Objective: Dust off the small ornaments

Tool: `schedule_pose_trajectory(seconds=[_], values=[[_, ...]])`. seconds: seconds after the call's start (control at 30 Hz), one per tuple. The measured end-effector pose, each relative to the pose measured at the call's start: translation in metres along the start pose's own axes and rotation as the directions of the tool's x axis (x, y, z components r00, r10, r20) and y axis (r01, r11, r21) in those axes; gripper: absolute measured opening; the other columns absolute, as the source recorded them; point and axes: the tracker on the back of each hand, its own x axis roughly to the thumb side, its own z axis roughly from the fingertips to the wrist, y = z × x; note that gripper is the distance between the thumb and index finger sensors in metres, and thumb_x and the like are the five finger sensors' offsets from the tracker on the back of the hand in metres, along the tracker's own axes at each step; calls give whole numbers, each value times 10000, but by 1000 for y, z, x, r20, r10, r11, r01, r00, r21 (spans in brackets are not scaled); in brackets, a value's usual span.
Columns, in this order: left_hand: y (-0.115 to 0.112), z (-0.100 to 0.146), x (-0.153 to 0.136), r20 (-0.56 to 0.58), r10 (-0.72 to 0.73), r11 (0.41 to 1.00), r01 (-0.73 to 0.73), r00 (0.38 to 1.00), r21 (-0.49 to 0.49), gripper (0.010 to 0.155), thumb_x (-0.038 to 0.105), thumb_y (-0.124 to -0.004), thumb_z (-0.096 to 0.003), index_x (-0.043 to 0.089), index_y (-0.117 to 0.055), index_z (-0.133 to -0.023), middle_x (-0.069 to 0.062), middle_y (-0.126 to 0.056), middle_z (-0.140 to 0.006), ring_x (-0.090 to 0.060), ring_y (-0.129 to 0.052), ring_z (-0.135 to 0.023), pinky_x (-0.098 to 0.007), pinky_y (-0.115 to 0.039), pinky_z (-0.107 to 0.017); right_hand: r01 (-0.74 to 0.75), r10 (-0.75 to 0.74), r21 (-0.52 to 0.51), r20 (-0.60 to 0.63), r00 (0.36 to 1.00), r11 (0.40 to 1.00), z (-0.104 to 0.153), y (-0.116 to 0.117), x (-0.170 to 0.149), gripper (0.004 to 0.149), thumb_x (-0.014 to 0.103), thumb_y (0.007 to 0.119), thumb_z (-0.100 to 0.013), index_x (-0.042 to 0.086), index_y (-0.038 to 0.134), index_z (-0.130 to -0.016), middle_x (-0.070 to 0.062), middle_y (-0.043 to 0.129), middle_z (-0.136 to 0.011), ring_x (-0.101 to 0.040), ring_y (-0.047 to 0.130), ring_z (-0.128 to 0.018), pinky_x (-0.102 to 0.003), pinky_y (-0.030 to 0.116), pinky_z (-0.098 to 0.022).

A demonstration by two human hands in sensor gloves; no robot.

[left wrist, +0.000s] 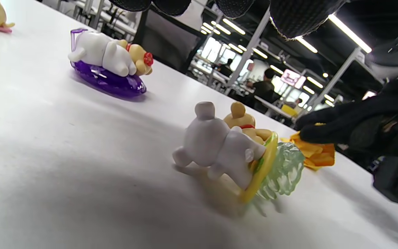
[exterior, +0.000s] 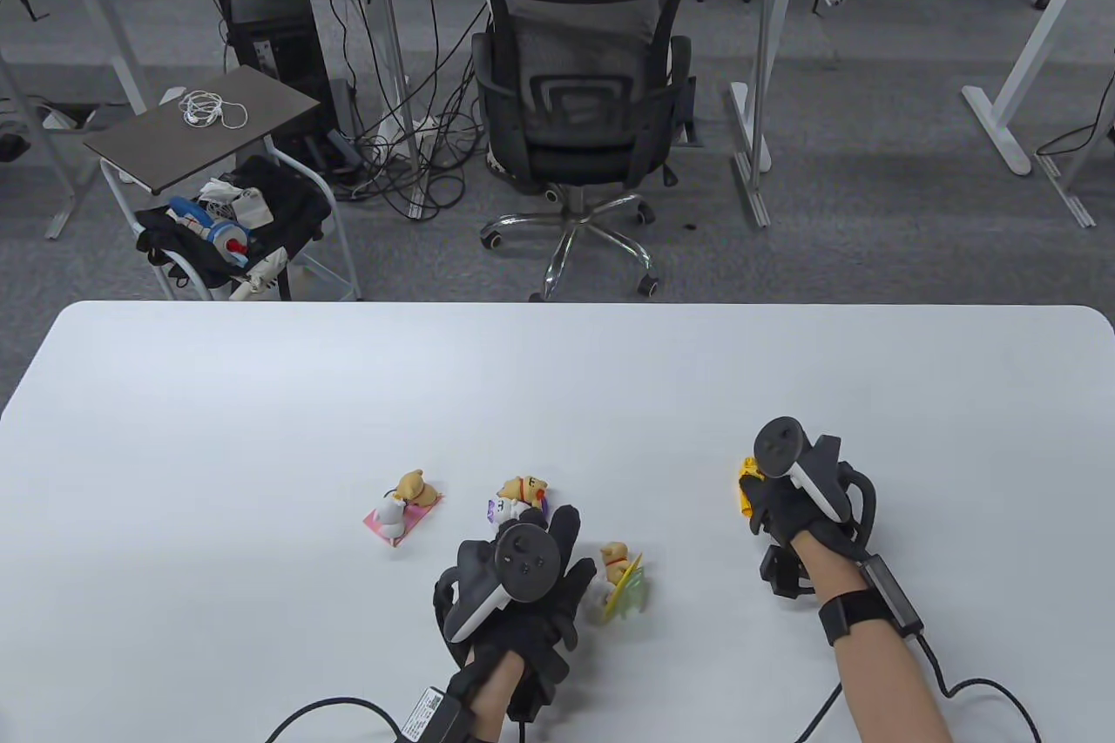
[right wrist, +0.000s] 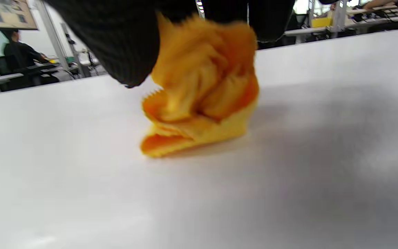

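Observation:
Three small bear ornaments stand on the white table (exterior: 261, 429): one on a pink base (exterior: 402, 508), one on a purple base (exterior: 521, 501), and one on a yellow-green base (exterior: 620, 579), which lies tipped on its edge. My left hand (exterior: 566, 547) hovers open between the purple and yellow-green ornaments and holds nothing. The left wrist view shows the purple ornament (left wrist: 109, 65) and the tipped one (left wrist: 233, 148) below my fingertips (left wrist: 299, 17). My right hand (exterior: 765, 499) grips a crumpled yellow cloth (exterior: 747, 489) that touches the table, well right of the ornaments. The cloth also shows in the right wrist view (right wrist: 199, 100).
The table's far edge (exterior: 575, 306) borders the floor, where an office chair (exterior: 579, 124) with a seated person and a small cart (exterior: 235, 194) stand. Glove cables (exterior: 984, 691) trail off the near edge.

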Motion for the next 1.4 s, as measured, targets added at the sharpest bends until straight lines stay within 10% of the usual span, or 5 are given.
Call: schedule_pose_trajectory(seconds=[0.23,0.43,1.4], values=[[2,1,-2,-4,9,1000,-9,1000,10,687,555,-677,-523,330,-376,-1098,-130,-391,-1149,-424,-405,-1041,-594,-450,-734,111,-63,-144,304,951,983,69,-34,45,725,512,819,-469,246,593,-1104,-141,557,-1127,-433,499,-1052,-691,432,-730],[-3,-1,-4,5,-24,1000,24,1000,5,724,617,-675,-503,377,-347,-1101,-37,-295,-1199,-383,-222,-1068,-593,-301,-753,150,-56,-152,495,867,977,113,-9,74,799,582,801,-442,289,522,-1131,-111,489,-1173,-398,417,-1100,-696,389,-749],[-5,-1,-6,2,-6,1000,6,1000,-17,753,611,-661,-508,389,-239,-1091,-7,-161,-1204,-334,-97,-1081,-594,-245,-752,8,32,-72,533,846,997,126,25,81,808,602,777,-444,294,488,-1133,-109,445,-1181,-393,376,-1101,-677,370,-759]])
